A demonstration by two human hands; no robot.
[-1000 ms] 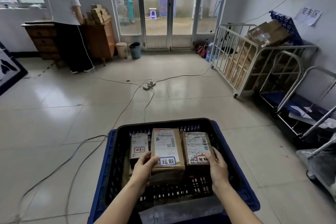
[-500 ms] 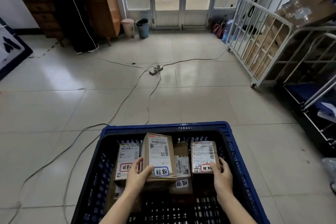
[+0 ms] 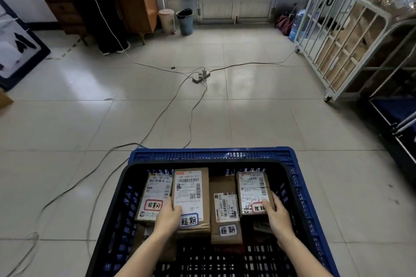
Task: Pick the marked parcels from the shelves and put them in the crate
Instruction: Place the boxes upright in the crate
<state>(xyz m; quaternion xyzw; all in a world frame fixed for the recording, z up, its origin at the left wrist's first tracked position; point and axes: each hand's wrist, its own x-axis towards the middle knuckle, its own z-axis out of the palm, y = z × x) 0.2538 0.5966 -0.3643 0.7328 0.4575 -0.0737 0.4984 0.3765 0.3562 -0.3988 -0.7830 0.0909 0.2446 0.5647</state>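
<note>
I am looking down into the blue crate (image 3: pixel 213 155), which is sitting on the tiled floor (image 3: pixel 247 119) and holding four brown parcels side by side, with more cardboard showing beneath them. My left grip (image 3: pixel 167 218) is clamping the tall parcel (image 3: pixel 191 195) at its near left corner, thumb on the label and fingers hidden. My right grip (image 3: pixel 278 216) is clamping the right parcel (image 3: pixel 253 191), thumb lying across its sticker. The left parcel (image 3: pixel 153 195) is sitting just beside the tall one, and the low parcel (image 3: pixel 226 211) is lying deeper between the two held ones.

Each is carrying a white barcoded shipping label and a handwritten sticker reading 超期, red-edged on the outer two and blue-edged on the inner two. The low parcel is also showing "507 H407 070".

My thumb is covering part of the right sticker, and the finer print is coming through too small to read. The crate's near end is running out of frame. At right, a wire roll cage (image 3: pixel 342 36) is holding cardboard boxes.
</note>
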